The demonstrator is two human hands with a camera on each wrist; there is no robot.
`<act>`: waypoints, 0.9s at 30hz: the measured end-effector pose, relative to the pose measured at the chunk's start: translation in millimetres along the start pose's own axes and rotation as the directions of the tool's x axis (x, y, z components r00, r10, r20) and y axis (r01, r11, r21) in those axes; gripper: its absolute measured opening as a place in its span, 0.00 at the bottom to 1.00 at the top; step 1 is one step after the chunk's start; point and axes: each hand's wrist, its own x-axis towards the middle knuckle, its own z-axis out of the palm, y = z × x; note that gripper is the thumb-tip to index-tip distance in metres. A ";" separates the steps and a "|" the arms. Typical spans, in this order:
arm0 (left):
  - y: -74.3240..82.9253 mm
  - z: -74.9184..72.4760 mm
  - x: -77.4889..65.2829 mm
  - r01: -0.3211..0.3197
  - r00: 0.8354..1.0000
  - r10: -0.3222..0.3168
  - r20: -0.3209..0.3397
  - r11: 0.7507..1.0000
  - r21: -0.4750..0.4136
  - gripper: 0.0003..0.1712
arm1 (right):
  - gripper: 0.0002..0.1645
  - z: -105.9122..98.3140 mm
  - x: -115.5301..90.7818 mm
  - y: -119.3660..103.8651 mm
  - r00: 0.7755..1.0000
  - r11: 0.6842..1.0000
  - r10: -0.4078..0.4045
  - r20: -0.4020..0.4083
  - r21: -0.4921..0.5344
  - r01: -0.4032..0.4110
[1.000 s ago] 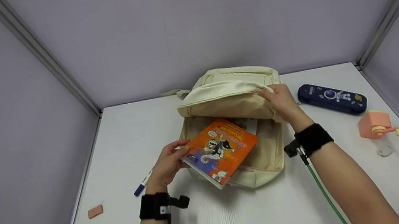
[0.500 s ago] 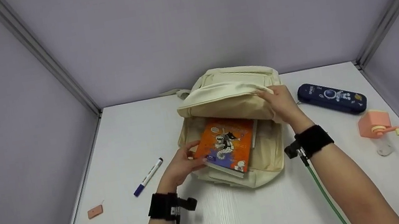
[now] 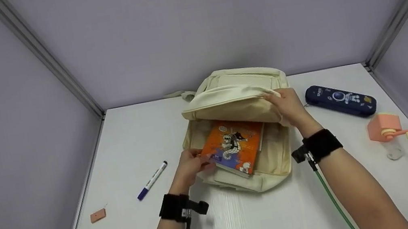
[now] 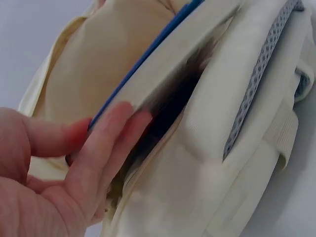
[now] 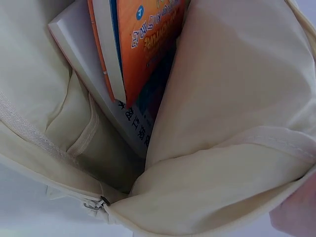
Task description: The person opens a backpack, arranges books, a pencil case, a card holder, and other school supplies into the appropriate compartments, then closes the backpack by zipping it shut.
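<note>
A cream backpack (image 3: pixel 243 102) lies open at the back of the table. My right hand (image 3: pixel 290 108) grips the edge of its front panel and lifts it; only a bit of that hand (image 5: pixel 296 210) shows in the right wrist view. My left hand (image 3: pixel 190 168) pinches the lower left corner of an orange and purple book (image 3: pixel 233 146). In the left wrist view the thumb and fingers (image 4: pixel 101 148) lie on either side of the book's corner. The book's top end is inside the bag, beside a thick white book (image 5: pixel 94 74).
Left of the bag lies a white marker with a purple cap (image 3: pixel 152 181), and farther left a small pink block (image 3: pixel 98 215). At right are a navy pencil case (image 3: pixel 341 101) and a pink box with a crank (image 3: pixel 385 127). Walls stand behind and beside the table.
The left hand has moved right with the book, which has turned straighter and slid farther into the backpack. The right hand has stayed nearly still, holding the panel up.
</note>
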 end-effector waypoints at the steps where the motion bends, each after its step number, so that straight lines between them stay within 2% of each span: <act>1: -1.0 3.3 1.6 -0.004 1.000 0.004 -0.017 1.000 -0.013 0.19 | 0.25 -0.2 -0.2 0.7 1.000 1.000 -0.007 -0.002 -0.009 0.007; 4: -2.8 13.5 7.7 0.002 0.998 -0.004 -0.058 0.999 -0.046 0.17 | 0.25 -0.6 -1.6 1.4 1.000 1.000 -0.014 0.003 -0.011 0.014; 10: -6.0 30.4 23.6 0.003 0.993 -0.017 -0.118 0.994 -0.112 0.16 | 0.20 -1.2 -4.1 0.9 1.000 1.000 -0.021 0.023 0.007 0.021; 16: -11.3 40.1 35.6 -0.022 0.981 0.000 -0.194 0.994 -0.111 0.12 | 0.20 -2.1 -5.3 0.4 0.999 1.000 -0.011 0.045 -0.009 0.011; 22: -11.2 50.0 45.3 -0.027 0.981 0.009 -0.195 0.995 -0.091 0.19 | 0.21 -2.9 -18.3 -27.8 0.996 1.000 0.004 0.086 -0.005 -0.004; 24: -11.3 53.0 48.3 -0.055 0.978 0.042 -0.204 0.997 -0.059 0.19 | 0.21 -2.8 -22.4 -34.6 0.996 1.000 -0.002 0.092 -0.008 0.003; 27: -11.5 54.6 51.7 -0.111 0.967 0.126 -0.220 0.991 0.081 0.14 | 0.21 -3.8 -23.1 -34.1 0.995 1.000 0.001 0.102 -0.001 -0.001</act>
